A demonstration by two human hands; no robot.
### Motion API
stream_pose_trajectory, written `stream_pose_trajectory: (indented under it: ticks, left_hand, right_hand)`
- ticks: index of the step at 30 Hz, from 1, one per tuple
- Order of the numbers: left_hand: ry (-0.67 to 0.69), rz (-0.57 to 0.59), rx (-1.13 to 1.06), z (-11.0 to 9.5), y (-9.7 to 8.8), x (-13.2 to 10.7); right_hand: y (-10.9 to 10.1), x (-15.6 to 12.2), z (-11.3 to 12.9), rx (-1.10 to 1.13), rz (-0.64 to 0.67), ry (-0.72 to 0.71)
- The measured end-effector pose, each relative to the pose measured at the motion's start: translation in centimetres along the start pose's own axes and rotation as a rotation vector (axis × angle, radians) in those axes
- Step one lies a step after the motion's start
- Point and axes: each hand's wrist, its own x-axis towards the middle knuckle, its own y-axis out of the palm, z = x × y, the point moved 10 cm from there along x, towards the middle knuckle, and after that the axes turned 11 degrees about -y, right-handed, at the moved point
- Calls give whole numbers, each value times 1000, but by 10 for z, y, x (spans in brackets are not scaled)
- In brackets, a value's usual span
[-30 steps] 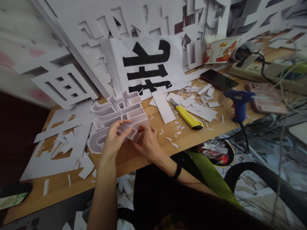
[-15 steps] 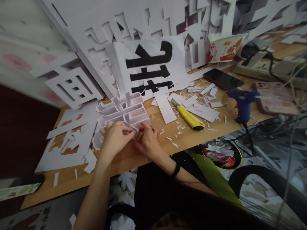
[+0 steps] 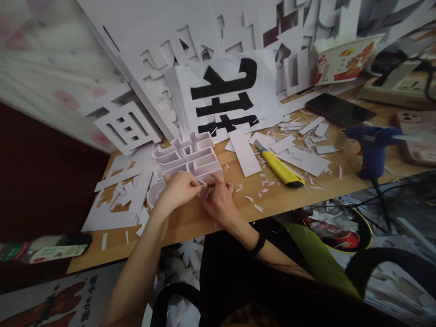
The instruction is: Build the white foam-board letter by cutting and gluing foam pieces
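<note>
A white foam-board character [image 3: 208, 170] with upright walls and open compartments lies at the desk's near edge. My left hand [image 3: 180, 190] reaches over its near side, thumb and fingers pinched at the near right corner. Facing it, my right hand [image 3: 220, 200] has its fingers bent against the same corner. Between the fingertips a small white strip end partly shows; the fingers hide most of it. Right of the hands lies a yellow utility knife [image 3: 282, 170], blade out, beside a white rectangular strip [image 3: 245, 153].
Behind stands a paper with a black printed character [image 3: 226, 97], before cut-out white boards [image 3: 136, 27]. A blue glue gun [image 3: 371, 152], a black phone [image 3: 339, 109] and a paper food box [image 3: 345, 61] are at right. Scraps litter the desk [image 3: 190, 222]; a bin [image 3: 364, 227] stands below.
The camera view has turned left, so everything appears farther right. Both hands stay at the near right corner of the foam-board character, with little visible finger movement.
</note>
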Motion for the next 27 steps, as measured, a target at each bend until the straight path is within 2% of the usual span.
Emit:
stream_pose_trajectory:
  ticks: [5, 11, 18, 24, 27]
  left_hand:
    - [44, 34, -33, 1, 2, -2]
    - [6, 59, -24, 5, 7, 1]
    - [0, 47, -25, 7, 2, 0]
    - [59, 36, -107, 11, 2, 3]
    - [71, 44, -138, 13, 5, 6]
  right_hand:
    - [1, 0, 0, -31, 8, 3]
    - [0, 0, 3, -62, -1, -30]
    - [-2, 1, 5, -69, -19, -59]
    - [-10, 4, 14, -66, -92, -112]
    - [-15, 5, 15, -35, -125, -94]
